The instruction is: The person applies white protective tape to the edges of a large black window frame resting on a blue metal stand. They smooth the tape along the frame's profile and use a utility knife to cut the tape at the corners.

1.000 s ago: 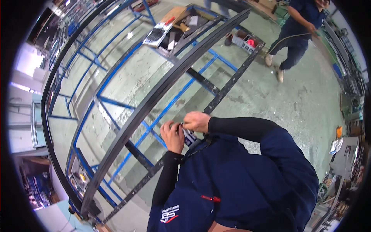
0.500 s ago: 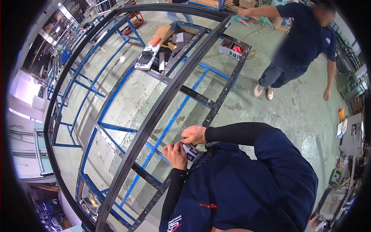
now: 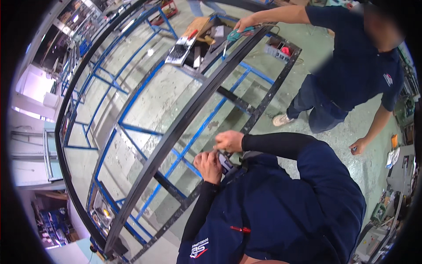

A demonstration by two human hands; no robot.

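Observation:
My left hand (image 3: 209, 167) is closed at a small white and dark-blue packet (image 3: 226, 164) close to my waist, its fingertips at the packet's upper edge. Just above and right of it, my right hand (image 3: 229, 141) is curled with the fingers pressed together; whatever it pinches is too small to make out. Both hands are on the near side of a long dark frame bar (image 3: 176, 138), apart from it. The bar belongs to a large dark frame lying on blue metal stands (image 3: 193, 138).
At right, another person (image 3: 343, 70) reaches over the frame's far corner, a teal tool (image 3: 239, 34) in hand. A board with dark smears (image 3: 179, 52) and a grey box of small items (image 3: 278, 49) sit on the stands. Machinery (image 3: 373, 235) stands at lower right.
The other person has stepped closer, bringing the teal tool left over the frame's corner. My right hand has drawn slightly away from my left. The whole view has shifted a little.

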